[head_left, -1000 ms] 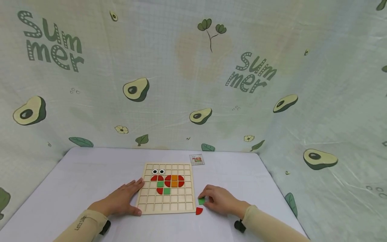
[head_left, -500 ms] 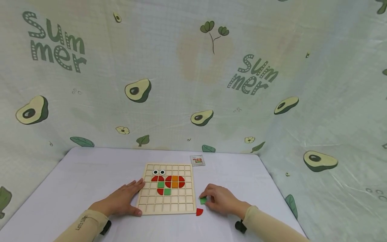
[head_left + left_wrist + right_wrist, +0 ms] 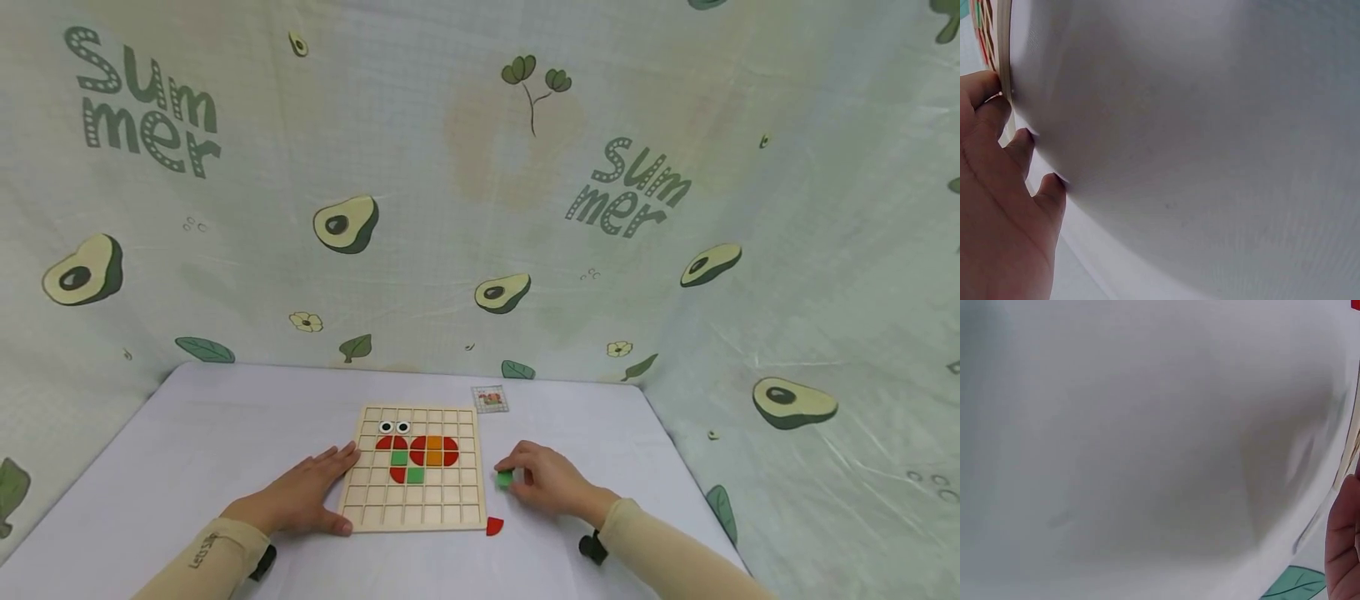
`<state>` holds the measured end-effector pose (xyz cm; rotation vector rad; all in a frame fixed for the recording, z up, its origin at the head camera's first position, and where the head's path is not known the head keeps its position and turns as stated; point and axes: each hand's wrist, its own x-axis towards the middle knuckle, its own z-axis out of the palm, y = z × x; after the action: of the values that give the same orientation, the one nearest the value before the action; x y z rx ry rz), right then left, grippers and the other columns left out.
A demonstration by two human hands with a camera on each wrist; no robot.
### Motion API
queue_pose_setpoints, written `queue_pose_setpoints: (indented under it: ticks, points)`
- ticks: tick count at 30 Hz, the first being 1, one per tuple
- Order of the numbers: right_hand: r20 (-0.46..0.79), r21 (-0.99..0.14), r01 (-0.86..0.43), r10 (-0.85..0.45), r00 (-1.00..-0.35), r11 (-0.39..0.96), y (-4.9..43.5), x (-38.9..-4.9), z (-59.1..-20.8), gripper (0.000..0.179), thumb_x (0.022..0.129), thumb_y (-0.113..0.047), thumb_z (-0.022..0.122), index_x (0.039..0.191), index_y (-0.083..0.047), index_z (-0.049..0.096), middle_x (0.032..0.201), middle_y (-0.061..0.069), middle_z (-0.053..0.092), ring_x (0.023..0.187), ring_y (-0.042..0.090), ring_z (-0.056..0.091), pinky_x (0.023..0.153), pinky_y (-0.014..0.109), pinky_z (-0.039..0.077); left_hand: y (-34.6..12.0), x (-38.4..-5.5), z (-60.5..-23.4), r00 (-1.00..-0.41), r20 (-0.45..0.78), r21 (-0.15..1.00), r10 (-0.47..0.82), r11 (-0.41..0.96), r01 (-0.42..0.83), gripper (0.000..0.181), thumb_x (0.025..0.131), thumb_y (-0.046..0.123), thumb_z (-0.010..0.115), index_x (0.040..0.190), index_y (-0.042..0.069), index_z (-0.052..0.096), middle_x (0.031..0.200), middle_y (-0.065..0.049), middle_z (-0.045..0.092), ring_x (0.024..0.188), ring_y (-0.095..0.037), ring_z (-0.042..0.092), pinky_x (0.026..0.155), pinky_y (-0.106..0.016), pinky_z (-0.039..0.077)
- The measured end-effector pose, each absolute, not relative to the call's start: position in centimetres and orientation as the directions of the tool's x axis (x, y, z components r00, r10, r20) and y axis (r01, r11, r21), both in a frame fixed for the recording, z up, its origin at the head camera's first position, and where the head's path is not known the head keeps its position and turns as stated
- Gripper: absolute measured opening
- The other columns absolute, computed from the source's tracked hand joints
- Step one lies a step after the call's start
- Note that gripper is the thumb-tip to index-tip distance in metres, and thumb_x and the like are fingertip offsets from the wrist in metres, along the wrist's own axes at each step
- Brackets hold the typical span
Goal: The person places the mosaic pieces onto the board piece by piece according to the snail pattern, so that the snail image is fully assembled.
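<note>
My right hand (image 3: 546,479) pinches a green square tile (image 3: 505,479) between thumb and fingers, just to the right of the wooden grid board (image 3: 420,510). My left hand (image 3: 303,493) rests at the board's left edge, thumb and fingers spread; in the left wrist view its fingertips (image 3: 1022,140) lie along the rim. On the board sit two eye tiles (image 3: 393,427), several red quarter-round tiles (image 3: 449,451), two orange squares (image 3: 433,451) and two green squares (image 3: 415,475). Only part of the right hand shows in the right wrist view, and its tile is hidden there.
A loose red quarter-round tile (image 3: 495,526) lies by the board's lower right corner. Behind the board is a small picture card (image 3: 490,398). The white table (image 3: 600,433) backs onto a hanging cloth (image 3: 420,150) printed with avocados.
The right hand has lifted the green square off the table and moved slightly away from me, tilting it. My left hand stays at the board.
</note>
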<state>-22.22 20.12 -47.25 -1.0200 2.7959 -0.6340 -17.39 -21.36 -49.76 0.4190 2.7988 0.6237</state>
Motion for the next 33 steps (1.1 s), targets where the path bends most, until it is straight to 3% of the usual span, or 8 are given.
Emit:
queue_pose_setpoints:
  ticks: [6,15,25,33]
  points:
    - [0.043,-0.409,-0.591,-0.632,-0.774,0.696,19.4,-22.8,-47.0,0.028,0.090,-0.017,0.072,0.117,-0.023,0.075,0.100,-0.014,0.059,0.074,0.007,0.053,0.063,0.019,0.048,-21.3,-17.3,-49.7,-0.927,-0.171,0.461,0.334,0.859,0.224,0.116,0.059,0.054,0.090,0.151,0.003,0.041,0.160,-0.014,0.031,0.145,-0.041,0.026,0.115,-0.062,0.021]
    - [0.071,-0.399,-0.652,-0.687,-0.723,0.645,17.3,-23.8,-46.9,0.029,0.089,-0.014,0.071,0.117,-0.020,0.075,0.099,-0.012,0.060,0.070,0.003,0.050,0.061,0.017,0.046,-21.5,-17.2,-49.3,-0.923,-0.166,0.486,0.348,0.843,0.231,0.115,0.060,0.053,0.090,0.150,0.001,0.041,0.159,-0.016,0.031,0.144,-0.043,0.026,0.115,-0.064,0.021]
    - [0.023,-0.428,-0.645,-0.706,-0.708,0.633,13.4,-24.4,-46.7,0.027,0.089,-0.018,0.071,0.116,-0.021,0.075,0.101,-0.010,0.061,0.075,0.004,0.051,0.065,0.017,0.047,-21.3,-17.2,-49.0,-0.924,-0.178,0.471,0.339,0.854,0.222,0.115,0.061,0.054,0.089,0.151,0.002,0.041,0.159,-0.015,0.031,0.145,-0.042,0.026,0.115,-0.063,0.021]
    - [0.002,-0.393,-0.700,-0.761,-0.649,0.597,10.8,-24.2,-47.2,0.026,0.092,-0.019,0.071,0.117,-0.022,0.075,0.100,-0.009,0.062,0.078,0.003,0.050,0.066,0.016,0.044,-21.2,-17.2,-49.1,-0.927,-0.198,0.464,0.317,0.864,0.197,0.115,0.060,0.054,0.090,0.151,0.004,0.041,0.160,-0.013,0.030,0.145,-0.041,0.025,0.116,-0.062,0.021]
